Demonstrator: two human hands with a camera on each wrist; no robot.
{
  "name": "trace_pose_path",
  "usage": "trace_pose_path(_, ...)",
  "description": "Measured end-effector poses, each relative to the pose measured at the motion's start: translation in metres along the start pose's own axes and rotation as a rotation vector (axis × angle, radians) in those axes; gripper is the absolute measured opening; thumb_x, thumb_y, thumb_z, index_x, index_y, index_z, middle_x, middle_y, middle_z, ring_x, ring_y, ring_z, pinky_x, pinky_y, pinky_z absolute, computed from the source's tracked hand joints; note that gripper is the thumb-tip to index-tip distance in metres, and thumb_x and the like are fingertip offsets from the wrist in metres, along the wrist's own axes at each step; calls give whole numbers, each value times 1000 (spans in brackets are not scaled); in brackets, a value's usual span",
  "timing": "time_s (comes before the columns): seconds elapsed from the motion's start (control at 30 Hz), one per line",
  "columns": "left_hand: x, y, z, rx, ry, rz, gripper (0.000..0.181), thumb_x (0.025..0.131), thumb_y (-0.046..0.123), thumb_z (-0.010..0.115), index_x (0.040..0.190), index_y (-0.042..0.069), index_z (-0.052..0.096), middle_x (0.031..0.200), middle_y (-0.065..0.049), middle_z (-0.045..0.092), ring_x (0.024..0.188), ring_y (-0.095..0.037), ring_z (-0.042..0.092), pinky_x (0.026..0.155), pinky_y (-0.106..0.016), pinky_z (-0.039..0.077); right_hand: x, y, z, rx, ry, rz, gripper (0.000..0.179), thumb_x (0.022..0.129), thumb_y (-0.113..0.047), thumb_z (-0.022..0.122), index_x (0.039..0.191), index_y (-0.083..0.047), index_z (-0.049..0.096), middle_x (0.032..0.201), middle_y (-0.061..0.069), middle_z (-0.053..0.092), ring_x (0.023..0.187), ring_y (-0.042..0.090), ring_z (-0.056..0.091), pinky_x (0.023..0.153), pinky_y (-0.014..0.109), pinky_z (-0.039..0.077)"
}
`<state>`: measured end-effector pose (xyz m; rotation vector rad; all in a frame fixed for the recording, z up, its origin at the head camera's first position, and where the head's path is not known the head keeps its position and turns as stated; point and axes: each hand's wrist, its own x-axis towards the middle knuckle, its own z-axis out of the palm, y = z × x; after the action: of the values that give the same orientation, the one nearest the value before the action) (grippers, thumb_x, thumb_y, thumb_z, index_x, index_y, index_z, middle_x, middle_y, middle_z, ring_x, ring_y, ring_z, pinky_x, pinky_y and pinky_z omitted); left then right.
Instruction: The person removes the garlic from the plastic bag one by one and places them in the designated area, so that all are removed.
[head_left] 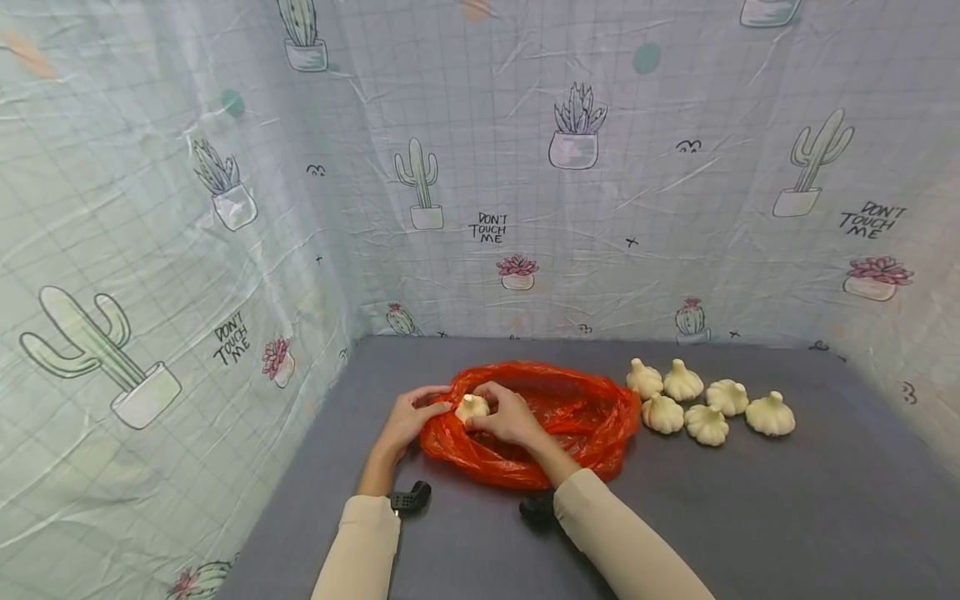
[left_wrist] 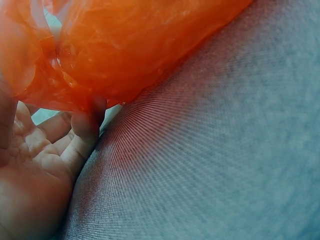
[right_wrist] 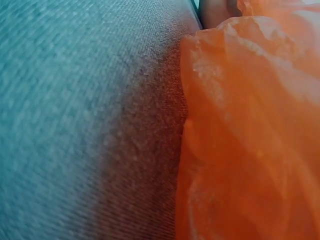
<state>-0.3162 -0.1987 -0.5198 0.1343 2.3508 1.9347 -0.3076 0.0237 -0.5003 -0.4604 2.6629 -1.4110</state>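
Note:
A red plastic bag [head_left: 517, 475] lies on the grey table with its mouth spread wide. At the bag's left end, my left hand [head_left: 408, 419] pinches its rim; the left wrist view shows the fingers [left_wrist: 82, 127] against the orange-looking film. My right hand [head_left: 512, 417] reaches over the rim and holds a garlic bulb [head_left: 472, 407] between thumb and fingers, just inside the bag's left end. In the right wrist view the bag's side [right_wrist: 240, 140] fills the right half, and the right hand's grip is hidden there.
Several garlic bulbs [head_left: 706, 425] sit in a loose group right of the bag, the nearest almost touching it. The grey tabletop [head_left: 750, 517] extends in front and to the right. A cactus-print curtain [head_left: 517, 183] hangs behind and along the sides.

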Motion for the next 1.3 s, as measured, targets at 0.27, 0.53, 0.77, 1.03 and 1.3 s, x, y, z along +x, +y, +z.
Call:
trace_pose_path(0.27,1,-2,-1,5,-3,1,37,91,24,78,126,12,73,122,-15,71,97,-17,67,82,-28,58,-1,-2,1,2,16,34,44,88,-26,82,126,-15,65,113,9,71,94,20,65,82,37,57)
trace_pose_path(0.53,3,-3,-1,-7,-1,10,36,91,21,77,125,11,73,122,-14,71,96,-17,68,81,-28,59,-2,-1,-4,36,13,23,45,85,-23,84,125,-14,66,112,10,71,91,20,64,78,35,56)
trace_pose_path(0.77,4,-4,-2,-40,0,11,35,90,18,78,124,9,74,117,-13,72,93,-15,67,77,-27,58,-8,1,-9,111,2,32,47,84,-16,84,127,-13,65,117,14,70,91,22,65,67,31,55)
trace_pose_path(1.03,5,-4,-1,-40,1,8,35,89,19,79,123,11,74,116,-13,72,92,-15,68,77,-28,59,-17,0,-19,92,54,-22,49,79,-15,87,123,-14,66,117,10,71,103,25,69,80,37,58)
trace_pose_path(1.3,5,-5,-1,-26,13,1,35,90,18,78,124,11,74,117,-13,72,92,-15,68,77,-27,59,-29,-8,-30,150,67,-20,47,80,-13,87,123,-16,67,122,9,69,97,20,69,79,33,56)
